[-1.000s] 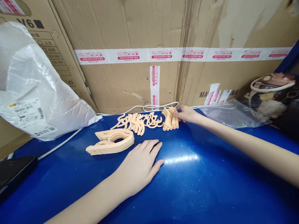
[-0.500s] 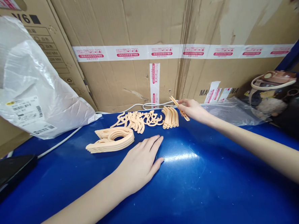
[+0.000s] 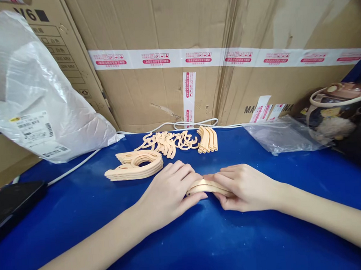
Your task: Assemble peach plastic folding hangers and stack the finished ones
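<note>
Both hands meet over the blue table (image 3: 202,247) on a curved beige hanger arm (image 3: 205,186). My left hand (image 3: 172,192) pinches its left end between thumb and fingers. My right hand (image 3: 247,188) closes round its right end, hiding that part. Beyond my left hand lies a neat stack of folded beige hangers (image 3: 136,170). Behind it are a loose heap of beige hanger hooks and small curved pieces (image 3: 167,146) and, to the right, a row of several more hanger arms (image 3: 207,139).
A white plastic parcel bag (image 3: 43,98) leans at the left, with a black device (image 3: 16,206) in front. A white cable (image 3: 198,125) runs along cardboard boxes (image 3: 153,96) at the back. Right are a clear plastic bag (image 3: 281,137) and a brown-lidded bottle (image 3: 337,101).
My right hand has brought the hanger arm from beside the row at the back to the front middle. My left hand, earlier resting with fingers extended, has closed on its other end.
</note>
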Tool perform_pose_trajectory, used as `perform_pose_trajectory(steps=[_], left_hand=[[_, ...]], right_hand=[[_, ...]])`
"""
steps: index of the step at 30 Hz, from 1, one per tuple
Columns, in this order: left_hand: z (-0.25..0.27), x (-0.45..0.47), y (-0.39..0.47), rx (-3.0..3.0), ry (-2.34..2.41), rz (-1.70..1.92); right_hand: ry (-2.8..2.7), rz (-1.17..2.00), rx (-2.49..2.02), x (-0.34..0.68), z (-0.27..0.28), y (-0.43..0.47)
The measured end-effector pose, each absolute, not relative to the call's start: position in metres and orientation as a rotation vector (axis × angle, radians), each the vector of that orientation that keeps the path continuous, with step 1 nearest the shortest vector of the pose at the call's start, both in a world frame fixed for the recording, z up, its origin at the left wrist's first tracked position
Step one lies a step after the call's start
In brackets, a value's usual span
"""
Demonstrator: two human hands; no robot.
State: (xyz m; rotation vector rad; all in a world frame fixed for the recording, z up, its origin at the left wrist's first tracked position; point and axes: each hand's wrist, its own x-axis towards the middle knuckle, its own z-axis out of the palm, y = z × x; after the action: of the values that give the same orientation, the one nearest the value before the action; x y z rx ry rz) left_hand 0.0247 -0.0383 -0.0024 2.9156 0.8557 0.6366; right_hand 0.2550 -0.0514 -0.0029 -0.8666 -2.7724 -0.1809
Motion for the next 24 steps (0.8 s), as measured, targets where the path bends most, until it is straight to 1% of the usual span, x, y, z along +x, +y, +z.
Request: perform_pose_trajectory(steps=[7,19,24], left_hand=[[-0.002,0.023,-0.036,2.903,0.917,0.539],[-0.002,0.024,-0.037,3.018,0.791,0.362],[0.0,0.024,-0.037,3.017,0.894,0.375]], right_hand=[[-2.772,-0.128,-0.95,0.263,-0.005,-0.042],[-2.845,-0.024,-0.991,0.266,-0.005,-0.04],[-2.861,-0.056,-1.002,0.266,-0.005,-0.038]])
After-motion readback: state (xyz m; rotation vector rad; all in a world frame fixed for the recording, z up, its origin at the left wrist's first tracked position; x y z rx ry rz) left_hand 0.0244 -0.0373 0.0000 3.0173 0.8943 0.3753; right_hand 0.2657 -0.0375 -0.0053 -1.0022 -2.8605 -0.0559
